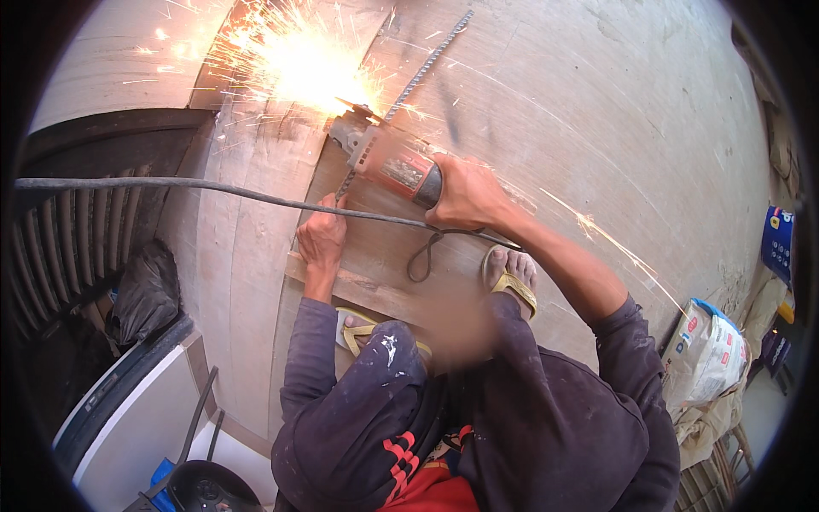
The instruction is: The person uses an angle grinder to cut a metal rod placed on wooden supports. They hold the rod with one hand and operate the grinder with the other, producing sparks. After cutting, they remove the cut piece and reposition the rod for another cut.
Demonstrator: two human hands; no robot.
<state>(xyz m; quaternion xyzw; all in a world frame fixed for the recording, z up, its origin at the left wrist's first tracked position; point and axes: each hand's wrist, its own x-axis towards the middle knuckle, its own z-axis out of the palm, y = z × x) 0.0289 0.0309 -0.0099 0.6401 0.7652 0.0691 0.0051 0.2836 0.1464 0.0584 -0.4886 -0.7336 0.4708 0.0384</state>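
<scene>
Grinder (397,166) throwing sparks (299,64) toward eleven o'clock
Right hand (467,192) grips it; left hand (322,237) clutches a rod (432,61).

dark slatted panel (83,229) at left, crumpled black plastic bag (148,294) just beside it, black rounded object (212,491) at lower left, white sack (705,357) with blue edge at right, blue box (777,241) near right rim

A scuffed red-orange angle grinder (395,162) with grey metal head and dark rear end, sparking brightly, slants across a long, thin, ribbed grey steel rod (429,65) showing beyond both its sides.
</scene>
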